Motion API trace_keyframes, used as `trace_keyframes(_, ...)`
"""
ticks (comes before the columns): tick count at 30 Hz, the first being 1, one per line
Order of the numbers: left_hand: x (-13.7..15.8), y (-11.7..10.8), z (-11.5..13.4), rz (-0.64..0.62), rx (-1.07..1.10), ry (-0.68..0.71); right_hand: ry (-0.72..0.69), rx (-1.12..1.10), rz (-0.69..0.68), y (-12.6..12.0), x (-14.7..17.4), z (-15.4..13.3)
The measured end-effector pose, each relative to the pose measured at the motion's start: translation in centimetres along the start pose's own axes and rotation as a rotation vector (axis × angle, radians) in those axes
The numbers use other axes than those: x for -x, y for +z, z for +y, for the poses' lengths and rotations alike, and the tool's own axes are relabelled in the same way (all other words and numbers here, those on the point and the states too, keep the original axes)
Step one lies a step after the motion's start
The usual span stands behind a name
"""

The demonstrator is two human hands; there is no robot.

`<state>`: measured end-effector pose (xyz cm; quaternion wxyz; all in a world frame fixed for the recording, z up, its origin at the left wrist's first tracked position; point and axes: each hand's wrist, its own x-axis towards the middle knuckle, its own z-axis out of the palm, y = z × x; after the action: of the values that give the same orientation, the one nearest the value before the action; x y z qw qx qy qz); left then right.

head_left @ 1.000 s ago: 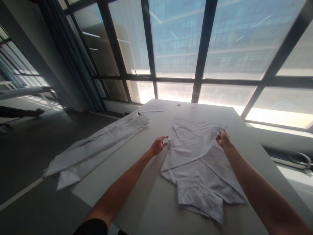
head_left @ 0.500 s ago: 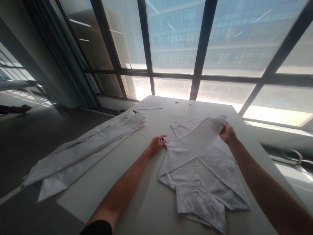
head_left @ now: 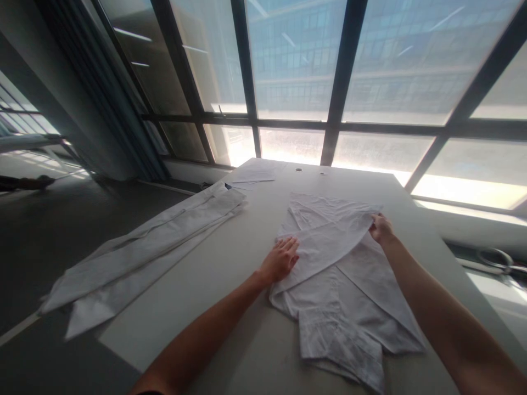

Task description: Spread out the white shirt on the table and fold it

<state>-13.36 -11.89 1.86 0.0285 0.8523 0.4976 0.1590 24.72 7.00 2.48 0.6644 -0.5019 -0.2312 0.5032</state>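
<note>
A white garment that looks like a shirt (head_left: 349,285) lies on the white table (head_left: 230,258). One long part, apparently a sleeve (head_left: 325,244), is folded across it from left to right. My left hand (head_left: 280,260) rests palm down on the left end of that fold, its fingers stretched out. At the far right edge, my right hand (head_left: 381,227) pinches the cloth between thumb and fingers. A gathered end of the garment (head_left: 341,345) points toward me, near the table's front.
Long white folded cloths (head_left: 156,247) hang over the table's left edge. White sheets (head_left: 252,174) lie at the far left corner, with a small round fitting (head_left: 298,170) beyond. Metal rings (head_left: 496,259) show below at right. Windows (head_left: 296,60) stand behind the table.
My left hand has gone from pinching at the garment's left edge to lying flat on it. My right hand has lowered the raised sleeve onto the garment.
</note>
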Motion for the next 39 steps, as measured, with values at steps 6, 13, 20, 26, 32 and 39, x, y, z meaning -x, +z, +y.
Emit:
trace_keyframes(6,1.4,1.4,1.0,-0.146,-0.109,-0.109,0.018,0.135,0.101,-1.4,-1.0,1.1)
trace_keyframes(13,1.4,2.0,0.2,-0.096,-0.16,-0.099,-0.158,0.346,0.157,-1.6,-1.6,0.7)
trace_keyframes(20,1.4,2.6,-0.4,-0.046,-0.146,-0.082,-0.366,0.767,0.33,-3.0,-0.2,0.7)
trace_keyframes(26,1.3,2.9,-0.8,-0.05,-0.164,-0.083,-0.549,1.344,-0.131,0.9,3.6,3.3)
trace_keyframes(32,1.4,2.9,-1.0,-0.036,-0.183,-0.072,-0.484,1.706,-0.369,2.9,5.3,5.7)
trace_keyframes(39,1.4,2.6,-0.7,-0.068,-0.176,-0.084,-0.373,1.736,-0.255,-0.4,1.8,3.3)
